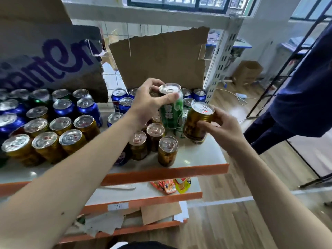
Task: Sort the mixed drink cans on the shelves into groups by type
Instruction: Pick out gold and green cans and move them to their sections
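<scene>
While your left hand (150, 101) grips the green can (172, 112) near its rim, thumb across the front and fingers (154, 83) curled over the lid, your right hand (221, 128) holds the gold can (198, 123) tilted just beside it. Both cans hang above the shelf (201, 155), whose bare right corner lies beneath them, bounded by the orange front edge (161, 174). Gold cans (168, 151) crowd the left.

Both forearms extended, left hand (150, 101) gripping, right hand (221, 128) apparently gripping
</scene>
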